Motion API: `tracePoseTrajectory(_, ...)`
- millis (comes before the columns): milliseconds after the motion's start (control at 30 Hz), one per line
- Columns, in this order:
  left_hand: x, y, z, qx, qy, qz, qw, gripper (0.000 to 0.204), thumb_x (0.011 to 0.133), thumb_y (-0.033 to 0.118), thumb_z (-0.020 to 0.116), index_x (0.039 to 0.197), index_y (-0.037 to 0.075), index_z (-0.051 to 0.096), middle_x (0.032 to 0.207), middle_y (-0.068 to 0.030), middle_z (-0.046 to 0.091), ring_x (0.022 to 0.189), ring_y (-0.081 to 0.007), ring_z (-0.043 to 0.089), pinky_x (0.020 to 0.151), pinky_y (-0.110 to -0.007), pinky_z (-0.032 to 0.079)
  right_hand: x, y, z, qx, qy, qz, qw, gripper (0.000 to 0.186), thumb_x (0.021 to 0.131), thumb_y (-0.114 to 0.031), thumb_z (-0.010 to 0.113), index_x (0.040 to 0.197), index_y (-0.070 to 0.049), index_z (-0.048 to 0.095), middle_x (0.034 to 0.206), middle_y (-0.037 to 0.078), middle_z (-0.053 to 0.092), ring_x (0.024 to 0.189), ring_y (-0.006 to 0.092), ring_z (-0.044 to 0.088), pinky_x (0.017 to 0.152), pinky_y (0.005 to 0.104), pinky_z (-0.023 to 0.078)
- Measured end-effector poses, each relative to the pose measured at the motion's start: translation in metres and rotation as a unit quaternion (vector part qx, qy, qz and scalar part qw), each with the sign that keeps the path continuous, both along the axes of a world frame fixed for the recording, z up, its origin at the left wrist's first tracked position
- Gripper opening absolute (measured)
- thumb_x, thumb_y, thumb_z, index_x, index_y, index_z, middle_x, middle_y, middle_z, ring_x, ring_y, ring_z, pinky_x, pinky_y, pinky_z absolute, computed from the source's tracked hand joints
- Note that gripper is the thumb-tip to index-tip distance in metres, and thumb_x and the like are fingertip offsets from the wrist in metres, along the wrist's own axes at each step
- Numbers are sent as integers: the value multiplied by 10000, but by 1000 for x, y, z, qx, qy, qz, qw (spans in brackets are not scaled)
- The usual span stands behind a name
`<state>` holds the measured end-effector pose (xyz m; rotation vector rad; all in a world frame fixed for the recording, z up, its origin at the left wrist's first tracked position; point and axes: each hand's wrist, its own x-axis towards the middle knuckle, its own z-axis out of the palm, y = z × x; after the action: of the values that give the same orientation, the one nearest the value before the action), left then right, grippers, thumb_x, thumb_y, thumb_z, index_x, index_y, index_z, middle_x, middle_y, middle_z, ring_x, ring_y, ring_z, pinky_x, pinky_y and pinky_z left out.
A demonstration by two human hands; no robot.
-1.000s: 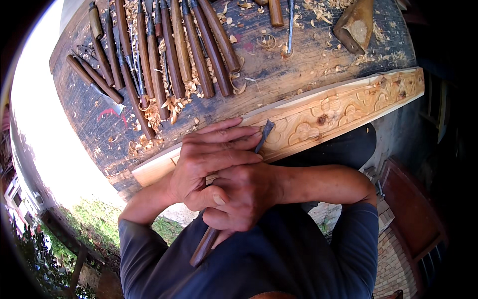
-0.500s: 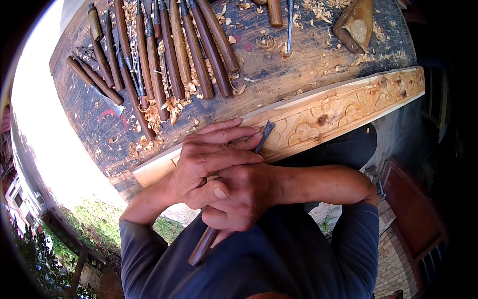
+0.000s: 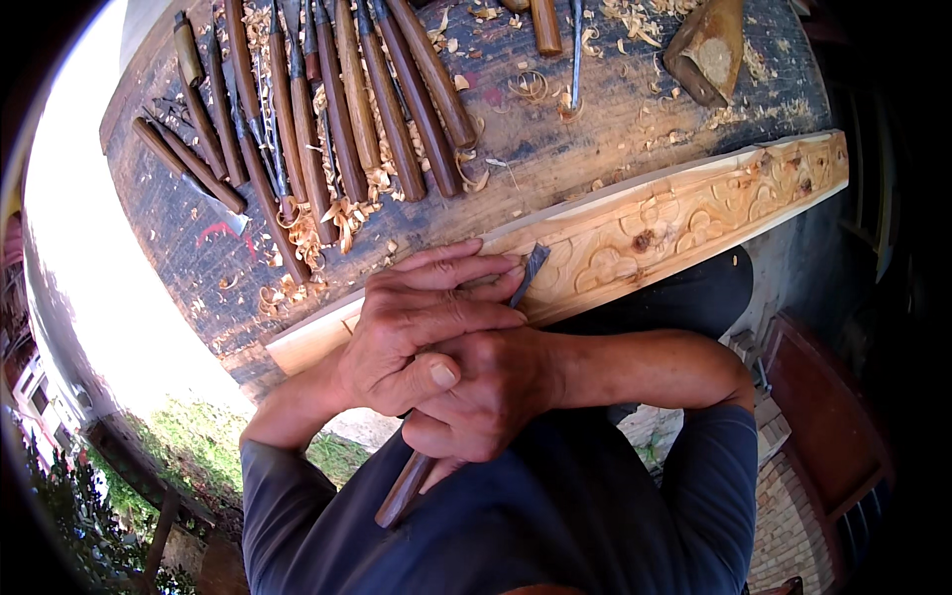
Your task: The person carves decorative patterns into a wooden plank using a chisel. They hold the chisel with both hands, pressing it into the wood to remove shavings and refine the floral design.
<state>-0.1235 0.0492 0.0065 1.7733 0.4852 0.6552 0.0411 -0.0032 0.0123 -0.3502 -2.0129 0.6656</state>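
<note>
A long pale wooden board [image 3: 645, 233] with carved scrollwork lies along the near edge of the table. Wrapped around the wooden handle of a carving chisel [image 3: 405, 491] is my right hand [image 3: 476, 392], with the handle's butt sticking out toward my body. My left hand [image 3: 416, 307] lies partly over the right, its thumb across the right hand's back. Its long fingers press on the board, and the chisel's flat grey blade [image 3: 533, 270] comes out between its fingertips onto the wood. Most of the chisel's shank is hidden under both hands.
Several wooden-handled carving tools [image 3: 342, 119] lie side by side on the worn table [image 3: 535, 139] among curled shavings [image 3: 347, 218]. A slim metal tool [image 3: 576, 59] and a wooden mallet-like block [image 3: 706, 55] are farther back. Beyond the table's left edge is bright ground [image 3: 69, 218].
Almost nothing differs. The board and both arms sit very slightly shifted in view, and the chisel blade shows a little lower on the wood, with both hands keeping their grip.
</note>
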Motion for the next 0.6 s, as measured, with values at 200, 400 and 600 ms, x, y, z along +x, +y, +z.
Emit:
tracePoseTrajectory(200,4,0,0,1,11,-8,1000,726,1073,556,441,1213,-65,791,1329,-308,749,1354,-487,676,1223,-613,427,10,4,-3,-16,-15,2,1000,460,731,-455,808,675,-87,537,690,80,579,631,234,639,572,366,529)
tracePoseTrajectory(400,3,1,-7,28,-4,-9,1000,902,977,744,503,1199,-80,795,1310,-317,755,1332,-477,698,1204,-613,445,7,8,4,-21,25,-20,999,392,796,-350,816,674,-79,562,701,65,581,639,209,644,579,352,533)
tracePoseTrajectory(600,-1,-3,-13,46,-52,16,997,1039,834,888,614,1153,-79,820,1237,-329,776,1262,-494,735,1195,-637,463,4,4,9,11,2,-6,1000,534,911,-473,707,694,-9,555,753,119,558,651,271,686,603,383,563)
